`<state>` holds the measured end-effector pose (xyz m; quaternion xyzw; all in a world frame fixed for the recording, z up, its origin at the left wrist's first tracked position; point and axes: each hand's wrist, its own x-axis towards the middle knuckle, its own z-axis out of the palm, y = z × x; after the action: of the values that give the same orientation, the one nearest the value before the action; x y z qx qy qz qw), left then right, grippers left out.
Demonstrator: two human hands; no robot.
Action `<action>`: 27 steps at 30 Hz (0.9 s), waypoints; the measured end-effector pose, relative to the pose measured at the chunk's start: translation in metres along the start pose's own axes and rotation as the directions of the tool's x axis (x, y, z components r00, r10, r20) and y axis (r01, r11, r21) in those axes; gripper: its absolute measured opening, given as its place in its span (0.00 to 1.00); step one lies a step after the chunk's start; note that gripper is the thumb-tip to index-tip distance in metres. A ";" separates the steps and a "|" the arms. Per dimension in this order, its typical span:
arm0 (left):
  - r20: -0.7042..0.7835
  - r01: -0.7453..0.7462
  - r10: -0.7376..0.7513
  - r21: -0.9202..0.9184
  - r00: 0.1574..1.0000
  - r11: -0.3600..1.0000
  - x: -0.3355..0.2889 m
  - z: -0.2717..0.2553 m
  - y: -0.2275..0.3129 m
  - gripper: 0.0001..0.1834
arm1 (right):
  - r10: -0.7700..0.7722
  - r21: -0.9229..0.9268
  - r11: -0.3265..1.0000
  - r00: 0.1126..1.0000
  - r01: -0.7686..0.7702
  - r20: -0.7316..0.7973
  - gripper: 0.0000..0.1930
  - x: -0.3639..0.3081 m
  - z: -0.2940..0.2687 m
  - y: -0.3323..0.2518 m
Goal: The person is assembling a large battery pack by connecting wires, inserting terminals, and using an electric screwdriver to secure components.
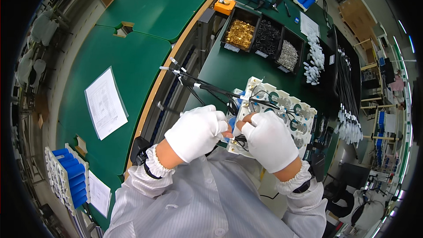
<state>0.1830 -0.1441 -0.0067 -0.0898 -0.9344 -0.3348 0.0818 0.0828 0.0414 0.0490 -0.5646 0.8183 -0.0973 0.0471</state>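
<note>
A battery pack (pixel 282 101) in a cream plastic frame lies in front of me, with round cell ends and metal tabs on its top face. Black cables (pixel 211 87) with white tips run across its left part and hang out past the bench edge. My left hand (pixel 198 130), in a white glove with bare fingertips, is closed at the pack's near left edge. My right hand (pixel 271 139), gloved the same way, has its fingers pinched together over the pack, close to the left fingertips. Whatever lies between the fingers of either hand is hidden.
Beyond the pack stand black bins of brass-coloured parts (pixel 240 33), black clips (pixel 267 34) and silver screws (pixel 287 55). White connector caps (pixel 314 61) lie to their right, near a hanging bundle of cables (pixel 348 92). Another blue-celled pack (pixel 68 176) stands at left, below a paper sheet (pixel 105 101).
</note>
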 end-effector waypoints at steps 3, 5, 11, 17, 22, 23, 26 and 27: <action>-0.024 0.043 -0.046 -0.125 0.999 0.991 -0.005 0.008 -0.008 0.03 | -0.036 -0.020 0.999 0.999 0.035 -0.016 0.04 0.004 0.002 -0.004; -0.070 0.178 -0.228 -0.422 0.971 0.889 -0.005 0.012 -0.008 0.02 | -0.041 -0.051 0.998 0.999 0.040 -0.016 0.04 0.005 0.002 -0.007; -0.067 0.251 -0.356 -0.587 0.932 0.770 -0.006 0.018 -0.017 0.08 | -0.082 -0.164 0.983 0.997 0.080 -0.002 0.09 0.001 0.001 -0.013; -0.003 0.328 -0.412 -0.600 0.911 0.730 -0.006 0.014 -0.017 0.08 | -0.001 -0.010 1.000 0.997 0.000 -0.082 0.08 -0.002 0.008 -0.002; 0.032 0.363 -0.436 -0.608 0.900 0.706 -0.003 0.018 -0.020 0.09 | 0.064 0.004 0.998 0.994 -0.064 -0.089 0.06 0.004 0.010 0.003; 0.037 0.381 -0.452 -0.599 0.892 0.704 -0.003 0.020 -0.019 0.09 | 0.047 -0.024 0.999 0.997 -0.049 -0.058 0.07 0.006 0.009 0.002; 0.050 0.391 -0.459 -0.609 0.887 0.690 -0.003 0.022 -0.021 0.09 | 0.033 -0.109 0.994 0.999 -0.030 0.029 0.06 0.009 0.003 -0.004; 0.053 0.390 -0.455 -0.609 0.889 0.690 -0.003 0.022 -0.021 0.09 | 0.014 -0.156 0.988 0.998 -0.003 0.066 0.05 0.009 0.002 -0.005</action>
<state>0.1789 -0.1460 -0.0370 0.1237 -0.7674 -0.6289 0.0169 0.0845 0.0310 0.0480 -0.5660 0.8237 -0.0139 0.0307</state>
